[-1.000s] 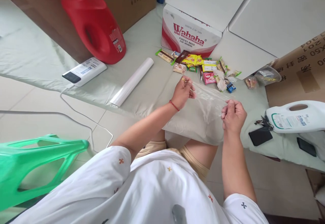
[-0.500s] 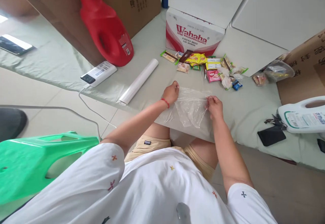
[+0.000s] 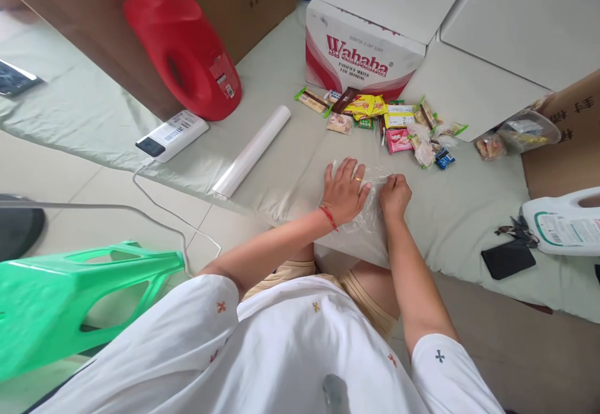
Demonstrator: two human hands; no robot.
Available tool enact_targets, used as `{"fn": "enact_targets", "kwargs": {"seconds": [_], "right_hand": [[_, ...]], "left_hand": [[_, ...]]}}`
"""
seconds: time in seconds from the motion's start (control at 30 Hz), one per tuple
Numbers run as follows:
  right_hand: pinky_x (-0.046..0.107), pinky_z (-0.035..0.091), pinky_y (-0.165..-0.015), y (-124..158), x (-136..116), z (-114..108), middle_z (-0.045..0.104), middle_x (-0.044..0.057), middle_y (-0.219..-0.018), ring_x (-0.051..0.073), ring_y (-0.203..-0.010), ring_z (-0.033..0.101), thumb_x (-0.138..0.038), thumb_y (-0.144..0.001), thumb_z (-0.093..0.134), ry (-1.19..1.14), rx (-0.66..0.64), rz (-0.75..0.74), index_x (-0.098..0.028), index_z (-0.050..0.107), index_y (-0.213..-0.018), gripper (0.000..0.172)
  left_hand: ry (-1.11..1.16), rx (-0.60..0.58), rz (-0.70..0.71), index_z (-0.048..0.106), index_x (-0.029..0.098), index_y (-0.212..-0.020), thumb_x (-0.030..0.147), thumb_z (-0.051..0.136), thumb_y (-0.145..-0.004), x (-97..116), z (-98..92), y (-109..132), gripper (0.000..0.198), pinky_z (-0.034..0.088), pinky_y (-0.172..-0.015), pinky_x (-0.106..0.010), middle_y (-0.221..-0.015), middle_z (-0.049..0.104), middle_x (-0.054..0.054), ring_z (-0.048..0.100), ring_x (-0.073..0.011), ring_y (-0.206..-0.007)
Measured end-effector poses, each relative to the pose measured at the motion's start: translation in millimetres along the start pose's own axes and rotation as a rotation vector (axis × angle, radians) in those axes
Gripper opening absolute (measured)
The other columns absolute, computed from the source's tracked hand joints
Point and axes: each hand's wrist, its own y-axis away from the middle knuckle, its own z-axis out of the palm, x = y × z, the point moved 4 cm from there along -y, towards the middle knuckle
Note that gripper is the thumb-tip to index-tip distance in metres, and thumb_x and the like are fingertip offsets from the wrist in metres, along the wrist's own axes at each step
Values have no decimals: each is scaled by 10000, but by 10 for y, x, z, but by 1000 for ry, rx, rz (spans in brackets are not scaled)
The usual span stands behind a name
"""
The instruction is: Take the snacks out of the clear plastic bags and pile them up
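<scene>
While the left hand (image 3: 344,194) lies palm down with its fingers fanned out, the right hand (image 3: 396,196) is curled closed, thumb and fingers pinching a bunched edge of clear plastic film (image 3: 372,207). Landmark: the red-and-white Wahaha carton (image 3: 365,57), upright at the back of the cloth-covered counter (image 3: 445,214). Film sits on the wearer's side of the carton, well apart from it, crumpled, creases catching light. Relative to the grip: film under the left hand, showing in the narrow gap between the two hands, running into the right hand's pinch; a little more shows beyond the left fingertips, toward the carton. Red cord bracelet (image 3: 329,218) at the left wrist; ring (image 3: 357,179) on a left finger. Close in front of the carton, a pile of wrapped snacks (image 3: 398,117), yellow, pink, brown and blue among the wrappers; both hands apart from it. Left of the carton and nearer the wearer, a whitish roll (image 3: 253,151) lies slanted. Farther left of the carton, a red jug (image 3: 201,70), with a white device (image 3: 172,136) just beside its base. Right of the carton and nearer the wearer: black flat case (image 3: 509,259), keys (image 3: 518,231) beside it, white bottle (image 3: 565,223).
</scene>
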Motion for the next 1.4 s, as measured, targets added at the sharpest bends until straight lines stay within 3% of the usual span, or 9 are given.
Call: {"fn": "enact_targets", "kwargs": {"seconds": [0.17,0.33,0.5,0.6,0.83,0.93,1.07,1.23,1.4], "right_hand": [[318,425,-752,-191,139,-196,592,4,-643,199,-661,533,-403,-982,459,107,27,-27,-216,636,-881,277],[302,455,-659,-410,322,-314,558,-31,-536,163,-526,537,-485,-961,531,-46,-71,86,-211,613,-795,330],[277,465,-516,-220,331,-354,647,-27,-670,159,-518,592,-622,-840,712,-278,-146,253,-201,622,-1163,539],[261,470,-478,45,354,-448,649,-53,-698,148,-511,590,-425,-633,924,-405,-318,335,-218,555,-1339,823],[288,502,-540,187,678,-855,621,-37,-636,152,-558,573,-281,-607,877,-387,-455,402,-192,674,-973,428],[370,552,-672,89,619,-1029,669,29,-746,203,-676,619,-315,-734,799,66,-265,217,-191,721,-977,284],[487,556,-953,341,47,-1003,725,135,-1118,278,-1023,667,-369,-974,582,273,-35,-344,-204,744,-1153,293],[520,452,-1197,1310,-454,-419,602,132,-1510,311,-1422,522,-403,-1043,537,176,-403,-775,-210,612,-1467,472],[606,349,-1266,2005,-461,-123,460,149,-1641,328,-1567,362,-436,-1043,541,187,-625,-802,-172,425,-1616,641]], "left_hand": [[-231,-267,25,319,99,-1648,587,426,-1017,-349,256,134,804,-91,-1256,-698,-1717,245,-278,187,-409,-1625],[-283,-336,89,278,73,-1660,672,436,-985,-459,233,143,916,-117,-1252,-707,-1729,184,-281,152,-402,-1636],[-302,-350,52,274,102,-1668,681,446,-976,-422,245,138,919,-124,-1250,-714,-1739,175,-253,159,-405,-1633],[-289,-355,50,275,90,-1666,720,448,-960,-431,239,128,962,-135,-1239,-724,-1741,154,-257,159,-420,-1629],[-305,-505,130,278,128,-1673,806,619,-800,-545,154,74,1157,-209,-1202,-728,-1758,119,-219,104,-453,-1630],[-293,-568,154,268,132,-1676,838,678,-715,-591,98,37,1260,-220,-1195,-727,-1758,104,-222,92,-461,-1630],[-232,-602,133,253,97,-1671,804,675,-750,-589,-6,-26,1235,-143,-1221,-733,-1753,110,-243,101,-461,-1629],[-168,-260,87,400,83,-1603,551,426,-1035,-362,-186,-132,736,-2,-1302,-631,-1713,299,-233,197,-359,-1632],[-166,-435,300,549,212,-1514,467,294,-1101,-231,3,-15,548,-24,-1289,-683,-1595,540,-119,395,-302,-1553]]}}
